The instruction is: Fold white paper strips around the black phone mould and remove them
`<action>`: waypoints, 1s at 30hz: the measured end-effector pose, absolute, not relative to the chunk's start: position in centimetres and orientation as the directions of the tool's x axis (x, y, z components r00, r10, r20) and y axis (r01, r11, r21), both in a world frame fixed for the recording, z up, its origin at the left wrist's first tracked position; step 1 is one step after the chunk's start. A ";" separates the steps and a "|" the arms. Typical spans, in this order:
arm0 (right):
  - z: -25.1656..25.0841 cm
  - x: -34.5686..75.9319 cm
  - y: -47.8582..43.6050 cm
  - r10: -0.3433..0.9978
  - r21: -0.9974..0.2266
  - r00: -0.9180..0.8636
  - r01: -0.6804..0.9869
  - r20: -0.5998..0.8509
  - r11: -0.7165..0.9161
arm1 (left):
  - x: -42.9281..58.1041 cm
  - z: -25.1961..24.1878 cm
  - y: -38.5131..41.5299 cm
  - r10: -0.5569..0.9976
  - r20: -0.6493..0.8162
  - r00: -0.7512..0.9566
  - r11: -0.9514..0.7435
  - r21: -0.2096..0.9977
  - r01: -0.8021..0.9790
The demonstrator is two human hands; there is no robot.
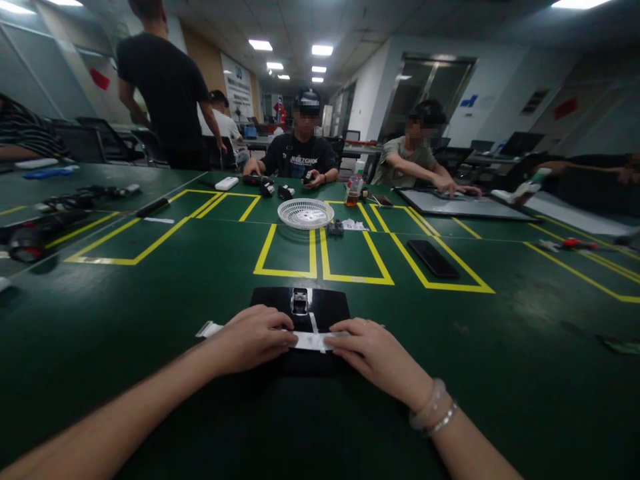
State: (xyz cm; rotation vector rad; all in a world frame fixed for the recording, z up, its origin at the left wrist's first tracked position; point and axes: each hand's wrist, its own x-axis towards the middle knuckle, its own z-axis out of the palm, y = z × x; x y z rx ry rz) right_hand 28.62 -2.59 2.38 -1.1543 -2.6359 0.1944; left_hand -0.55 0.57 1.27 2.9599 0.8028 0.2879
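Note:
A glossy black plate (265,299) with a square metal-edged socket (300,301) lies on the green table in front of me. Across its near part runs a white strip (310,341), and a thin, light strip (313,323) goes from there toward the socket. My left hand (263,337) has its fingers closed on the left end of the white strip. On the right end, my right hand (357,343) does the same with thumb and fingertips. The ends under my fingers are hidden. A white piece (209,329) sticks out beside my left wrist.
Beyond the plate stand a white plastic basket (305,213) and a bottle (354,189). A dark phone (433,259) lies to the right within yellow tape lines. Black tools (45,230) are at the left. Several people sit or stand around the table; one co-worker (300,157) handles black devices.

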 end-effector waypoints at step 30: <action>2.4 28.2 -3.0 0.738 -0.119 -0.550 0.765 0.390 0.633 | -0.4 2.3 0.6 0.654 0.166 0.738 -0.755 0.208 0.622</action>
